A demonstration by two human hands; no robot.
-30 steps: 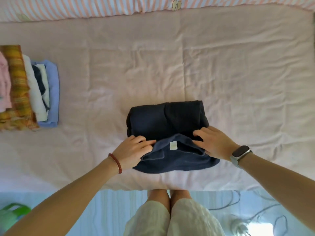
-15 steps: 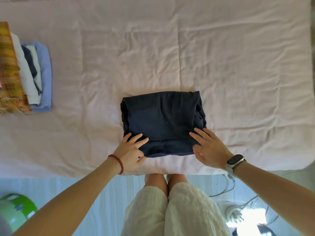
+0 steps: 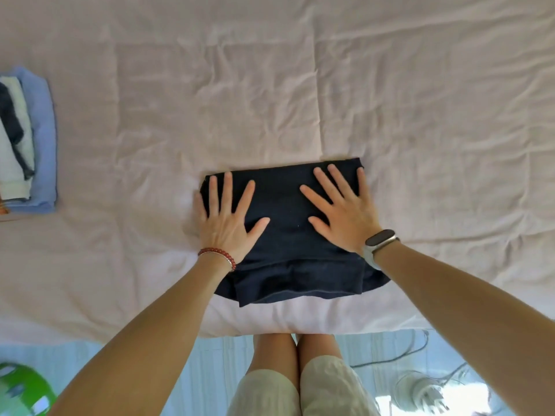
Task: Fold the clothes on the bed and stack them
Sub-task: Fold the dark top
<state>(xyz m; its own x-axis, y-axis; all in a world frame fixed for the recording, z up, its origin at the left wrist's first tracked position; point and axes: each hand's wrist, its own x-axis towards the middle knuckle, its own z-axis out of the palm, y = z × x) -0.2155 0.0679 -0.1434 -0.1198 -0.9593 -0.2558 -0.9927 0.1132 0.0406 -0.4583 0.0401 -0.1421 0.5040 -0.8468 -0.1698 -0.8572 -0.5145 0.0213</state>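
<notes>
A folded dark navy garment (image 3: 285, 223) lies near the front edge of the bed (image 3: 300, 85), which has a pale pink sheet. My left hand (image 3: 226, 217), with a red bead bracelet at the wrist, presses flat on the garment's left part, fingers spread. My right hand (image 3: 342, 211), with a watch at the wrist, presses flat on its right part. A lower layer of the garment sticks out toward me below my wrists. A stack of folded clothes (image 3: 27, 142) in blue, white and dark cloth sits at the left edge of the bed.
The wrinkled sheet stretches wide behind and to the right of the garment. Below the bed's front edge are my legs in light shorts (image 3: 300, 388), a green object (image 3: 24, 391) on the floor at left, and cables with a white device (image 3: 417, 388) at right.
Both hands moved from the garment's near edge up onto its top and now lie flat with spread fingers. The camera shifted, so the stack sits farther left.
</notes>
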